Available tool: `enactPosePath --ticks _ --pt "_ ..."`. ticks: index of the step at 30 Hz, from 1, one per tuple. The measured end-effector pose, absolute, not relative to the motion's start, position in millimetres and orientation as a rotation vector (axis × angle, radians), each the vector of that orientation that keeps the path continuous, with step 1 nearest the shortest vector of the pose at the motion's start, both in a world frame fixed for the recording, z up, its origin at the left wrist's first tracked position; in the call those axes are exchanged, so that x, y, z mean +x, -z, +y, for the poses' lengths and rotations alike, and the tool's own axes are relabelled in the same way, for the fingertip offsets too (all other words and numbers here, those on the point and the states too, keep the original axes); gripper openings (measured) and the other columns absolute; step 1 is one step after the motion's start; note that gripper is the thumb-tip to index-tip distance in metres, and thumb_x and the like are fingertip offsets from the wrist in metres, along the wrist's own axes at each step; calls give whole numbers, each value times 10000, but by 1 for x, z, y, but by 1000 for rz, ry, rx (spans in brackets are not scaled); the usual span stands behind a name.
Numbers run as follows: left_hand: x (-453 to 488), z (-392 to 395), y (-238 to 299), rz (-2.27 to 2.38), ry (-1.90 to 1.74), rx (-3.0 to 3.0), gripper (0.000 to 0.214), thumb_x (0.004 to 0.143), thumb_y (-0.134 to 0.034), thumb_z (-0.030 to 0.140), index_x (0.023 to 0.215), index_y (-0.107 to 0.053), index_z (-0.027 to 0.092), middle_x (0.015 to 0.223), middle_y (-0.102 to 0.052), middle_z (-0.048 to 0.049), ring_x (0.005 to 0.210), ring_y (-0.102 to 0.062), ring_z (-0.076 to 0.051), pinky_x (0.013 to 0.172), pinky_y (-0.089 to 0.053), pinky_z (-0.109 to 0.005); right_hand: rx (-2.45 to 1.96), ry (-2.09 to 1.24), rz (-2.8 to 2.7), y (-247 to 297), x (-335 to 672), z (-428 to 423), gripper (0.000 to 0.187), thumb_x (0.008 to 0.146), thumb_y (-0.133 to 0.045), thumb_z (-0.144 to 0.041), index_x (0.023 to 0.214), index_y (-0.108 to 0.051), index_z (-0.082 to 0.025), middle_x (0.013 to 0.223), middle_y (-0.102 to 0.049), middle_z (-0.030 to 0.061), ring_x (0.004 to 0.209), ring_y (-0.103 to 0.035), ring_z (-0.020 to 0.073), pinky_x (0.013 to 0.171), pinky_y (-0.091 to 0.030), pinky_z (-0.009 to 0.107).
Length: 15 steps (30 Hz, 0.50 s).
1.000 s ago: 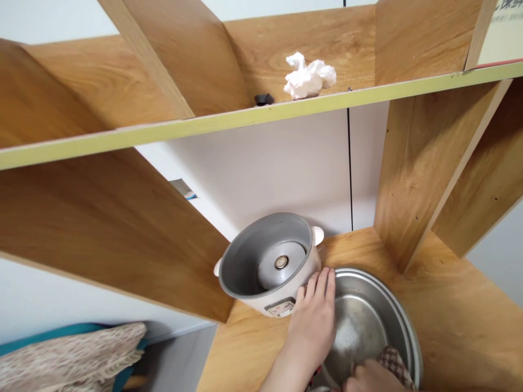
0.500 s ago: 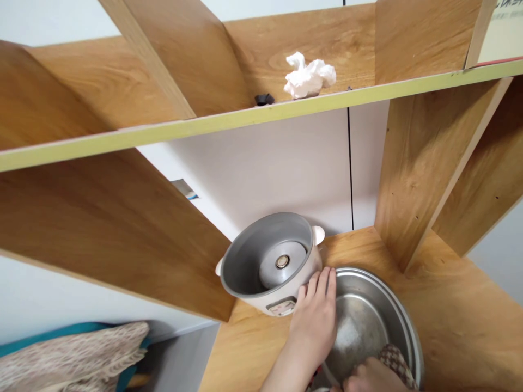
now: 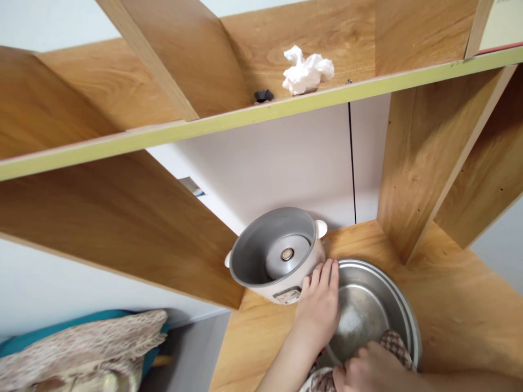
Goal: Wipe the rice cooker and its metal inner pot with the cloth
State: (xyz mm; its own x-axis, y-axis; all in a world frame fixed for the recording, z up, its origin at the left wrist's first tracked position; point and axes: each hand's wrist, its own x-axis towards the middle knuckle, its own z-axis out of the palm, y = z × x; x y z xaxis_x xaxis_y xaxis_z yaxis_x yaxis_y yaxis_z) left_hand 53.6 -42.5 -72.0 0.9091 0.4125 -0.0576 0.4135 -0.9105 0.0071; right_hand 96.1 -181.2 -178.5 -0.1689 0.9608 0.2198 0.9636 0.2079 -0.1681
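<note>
On shelf | left hand (image 3: 317,310) flat on basin (image 3: 402,310) rim | right hand (image 3: 368,373) grips cloth (image 3: 394,344)

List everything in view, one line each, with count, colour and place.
rice cooker body: one, grey inside, white outside, on the lower shelf, no inner pot
metal basin: one, silver, right of the cooker
patterned cloth: one, brown check, inside the basin
crumpled tissue: one, white, upper shelf
small black item: one, upper shelf
wooden shelf unit: one, brown
fringed fabric: one, beige, bottom left
left hand: flat on the basin rim, fingertips against the cooker
right hand: on the cloth in the basin
</note>
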Motion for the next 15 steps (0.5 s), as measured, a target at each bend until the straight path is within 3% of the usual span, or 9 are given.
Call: enactPosePath --ticks 5,15 --pt "54 -43 73 649 48 3071 754 852 -403 76 1598 -295 83 1634 -353 -174 1456 -337 -332 1117 -344 -502 -1905 -53 -2361 150 99 -181 198 796 -652 -422 730 -698 -242 513 -660 63 347 -539 265 314 -284 354" --pt "54 -44 72 642 4 3081 732 864 -420 107 1587 -316 79 1621 -370 -182 1428 -358 -333 1115 -338 -504 -1980 -90 -2263 117 97 -188 95 741 -715 -291 711 -701 -202 523 -664 86 389 -586 273 385 -342 350"
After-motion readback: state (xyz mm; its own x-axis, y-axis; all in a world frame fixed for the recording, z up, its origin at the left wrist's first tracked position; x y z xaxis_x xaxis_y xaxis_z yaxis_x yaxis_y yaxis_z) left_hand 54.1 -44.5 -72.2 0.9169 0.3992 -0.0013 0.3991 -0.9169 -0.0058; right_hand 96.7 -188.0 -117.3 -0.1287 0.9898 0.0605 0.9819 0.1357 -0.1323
